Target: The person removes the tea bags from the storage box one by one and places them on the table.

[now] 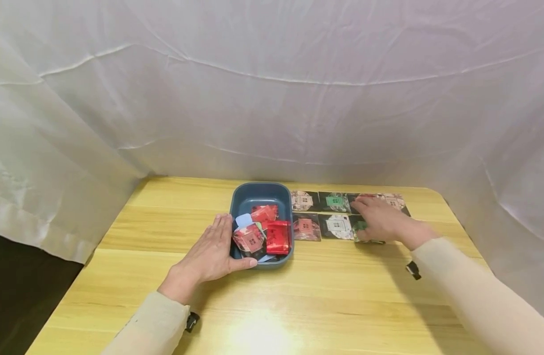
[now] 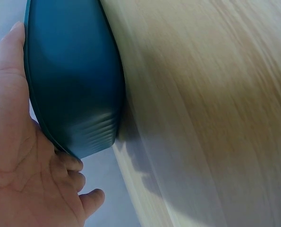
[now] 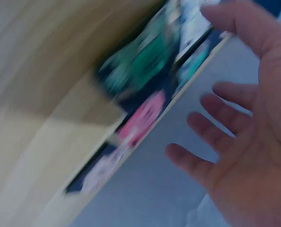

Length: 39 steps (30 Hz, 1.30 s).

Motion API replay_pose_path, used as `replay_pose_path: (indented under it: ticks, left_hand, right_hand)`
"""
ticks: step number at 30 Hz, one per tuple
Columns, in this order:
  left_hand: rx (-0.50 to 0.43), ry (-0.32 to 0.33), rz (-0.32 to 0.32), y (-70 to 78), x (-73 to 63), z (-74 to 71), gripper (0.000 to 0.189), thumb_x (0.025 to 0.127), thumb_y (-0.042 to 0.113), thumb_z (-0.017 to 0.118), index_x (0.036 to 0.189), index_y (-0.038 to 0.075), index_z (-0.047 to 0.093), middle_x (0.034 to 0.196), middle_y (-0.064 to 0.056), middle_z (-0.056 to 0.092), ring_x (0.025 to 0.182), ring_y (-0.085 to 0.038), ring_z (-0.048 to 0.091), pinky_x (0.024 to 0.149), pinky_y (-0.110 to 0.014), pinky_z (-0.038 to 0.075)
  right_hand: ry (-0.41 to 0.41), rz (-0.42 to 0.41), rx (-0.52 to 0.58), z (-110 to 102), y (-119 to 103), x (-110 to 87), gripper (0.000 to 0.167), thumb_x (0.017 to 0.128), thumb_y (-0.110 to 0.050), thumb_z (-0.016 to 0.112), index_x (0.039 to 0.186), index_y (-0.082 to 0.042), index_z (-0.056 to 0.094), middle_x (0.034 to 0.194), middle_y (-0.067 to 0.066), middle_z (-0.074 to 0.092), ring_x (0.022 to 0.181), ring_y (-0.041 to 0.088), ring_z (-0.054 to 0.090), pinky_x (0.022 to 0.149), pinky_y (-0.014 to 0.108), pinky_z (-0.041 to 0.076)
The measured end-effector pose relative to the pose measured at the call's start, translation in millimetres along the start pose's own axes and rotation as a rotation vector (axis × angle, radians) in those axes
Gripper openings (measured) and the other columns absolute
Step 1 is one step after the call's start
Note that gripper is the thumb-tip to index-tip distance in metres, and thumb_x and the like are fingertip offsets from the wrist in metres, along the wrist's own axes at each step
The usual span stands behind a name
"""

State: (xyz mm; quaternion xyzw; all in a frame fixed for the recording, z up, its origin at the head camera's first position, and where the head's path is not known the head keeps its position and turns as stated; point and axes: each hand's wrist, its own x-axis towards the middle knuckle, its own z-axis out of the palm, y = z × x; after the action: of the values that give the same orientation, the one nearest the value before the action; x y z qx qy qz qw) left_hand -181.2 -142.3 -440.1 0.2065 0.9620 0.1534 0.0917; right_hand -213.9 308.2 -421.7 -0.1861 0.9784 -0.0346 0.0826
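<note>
A blue plastic bin (image 1: 261,186) stands on the table holding a dark square packet with a red label (image 1: 250,240), a shiny red packet (image 1: 278,237) and other pieces. My left hand (image 1: 211,251) rests against its left side, fingers along the rim and thumb across the near edge; the left wrist view shows the palm beside the bin's outer wall (image 2: 74,71). My right hand (image 1: 382,219) is over the right end of two rows of flat square packets, thumb and fingers spread. It partly hides a green-labelled packet (image 3: 147,61) and a red one (image 3: 142,118).
Right of the bin, the rows include a green packet (image 1: 335,201), a red packet (image 1: 306,227) and a white packet (image 1: 337,226). A pale cloth (image 1: 298,98) hangs behind the wooden table (image 1: 320,296).
</note>
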Motion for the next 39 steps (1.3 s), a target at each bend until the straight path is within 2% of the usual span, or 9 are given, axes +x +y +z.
replay_pose_path:
  ticks: [4, 8, 13, 16, 20, 25, 29, 33, 39]
  left_hand:
    - [-0.004, -0.005, -0.013, -1.2, 0.6, -0.8, 0.138, 0.081, 0.089, 0.061, 0.167, -0.004, 0.007, 0.176, -0.024, 0.009, 0.164, -0.04, 0.005, 0.132, -0.056, 0.016]
    - [-0.01, -0.003, -0.014, -1.1, 1.1, -1.4, 0.137, 0.081, 0.087, 0.063, 0.168, -0.003, 0.007, 0.176, -0.023, 0.009, 0.164, -0.039, 0.005, 0.132, -0.056, 0.016]
    - [-0.011, -0.002, -0.009, -1.2, 1.5, -0.2, 0.137, 0.081, 0.088, 0.062, 0.168, -0.003, 0.007, 0.176, -0.023, 0.009, 0.164, -0.039, 0.005, 0.132, -0.056, 0.015]
    - [-0.01, -0.004, -0.005, -1.8, 1.7, 0.3, 0.138, 0.081, 0.09, 0.06, 0.168, -0.003, 0.006, 0.176, -0.023, 0.008, 0.164, -0.039, 0.005, 0.133, -0.056, 0.015]
    - [-0.008, -0.003, 0.003, -2.1, 1.3, -0.3, 0.138, 0.082, 0.091, 0.057, 0.167, -0.004, 0.006, 0.176, -0.024, 0.008, 0.164, -0.039, 0.005, 0.132, -0.057, 0.015]
    - [-0.006, -0.004, 0.012, -1.8, 0.4, -1.0, 0.137, 0.082, 0.091, 0.056, 0.167, -0.005, 0.007, 0.175, -0.025, 0.009, 0.164, -0.039, 0.004, 0.132, -0.057, 0.016]
    - [-0.005, -0.001, 0.017, -1.8, 0.4, -1.3, 0.135, 0.084, 0.089, 0.057, 0.166, -0.006, 0.007, 0.175, -0.026, 0.008, 0.164, -0.039, 0.004, 0.132, -0.058, 0.016]
    - [-0.004, -0.006, 0.014, -1.7, 0.2, -1.8, 0.135, 0.084, 0.088, 0.058, 0.166, -0.006, 0.006, 0.175, -0.026, 0.007, 0.164, -0.039, 0.004, 0.132, -0.057, 0.016]
    - [-0.003, -0.006, 0.02, -0.9, 0.7, -0.2, 0.138, 0.082, 0.091, 0.056, 0.166, -0.007, 0.007, 0.175, -0.026, 0.008, 0.164, -0.04, 0.005, 0.132, -0.057, 0.018]
  right_hand:
    - [0.141, -0.042, 0.034, -5.7, -33.4, 13.3, 0.071, 0.096, -0.032, 0.075, 0.152, 0.002, 0.051, 0.151, 0.029, 0.052, 0.139, 0.05, 0.05, 0.114, 0.067, 0.044]
    - [0.192, -0.107, 0.072, -11.2, -74.8, 31.0, 0.067, 0.097, -0.035, 0.074, 0.15, 0.001, 0.055, 0.151, 0.025, 0.055, 0.14, 0.045, 0.052, 0.116, 0.061, 0.045]
    - [0.17, -0.235, 0.085, -15.6, -132.4, 55.4, 0.067, 0.097, -0.038, 0.074, 0.149, 0.001, 0.056, 0.15, 0.021, 0.057, 0.143, 0.039, 0.052, 0.122, 0.053, 0.042]
    - [0.126, -0.278, 0.069, -13.3, -163.2, 67.4, 0.072, 0.095, -0.039, 0.078, 0.151, -0.001, 0.055, 0.153, 0.018, 0.056, 0.145, 0.036, 0.051, 0.123, 0.05, 0.041]
    - [0.075, -0.31, 0.052, -4.7, -192.6, 79.2, 0.076, 0.093, -0.044, 0.08, 0.152, -0.003, 0.054, 0.155, 0.016, 0.055, 0.145, 0.034, 0.051, 0.123, 0.048, 0.042]
    - [0.016, -0.327, 0.003, 4.5, -213.7, 87.3, 0.083, 0.09, -0.049, 0.081, 0.152, -0.002, 0.051, 0.155, 0.017, 0.055, 0.146, 0.034, 0.05, 0.125, 0.047, 0.038]
    - [-0.045, -0.385, -0.067, 5.6, -219.1, 92.1, 0.089, 0.086, -0.039, 0.088, 0.157, -0.006, 0.046, 0.16, 0.013, 0.049, 0.151, 0.03, 0.045, 0.129, 0.045, 0.032]
    - [-0.085, -0.423, -0.093, 7.4, -219.3, 96.8, 0.088, 0.085, -0.033, 0.09, 0.157, -0.008, 0.045, 0.16, 0.01, 0.049, 0.151, 0.027, 0.044, 0.13, 0.043, 0.031]
    - [-0.099, -0.376, -0.09, 16.3, -216.2, 101.7, 0.09, 0.085, -0.043, 0.088, 0.156, -0.008, 0.046, 0.155, 0.01, 0.053, 0.148, 0.027, 0.048, 0.128, 0.041, 0.035]
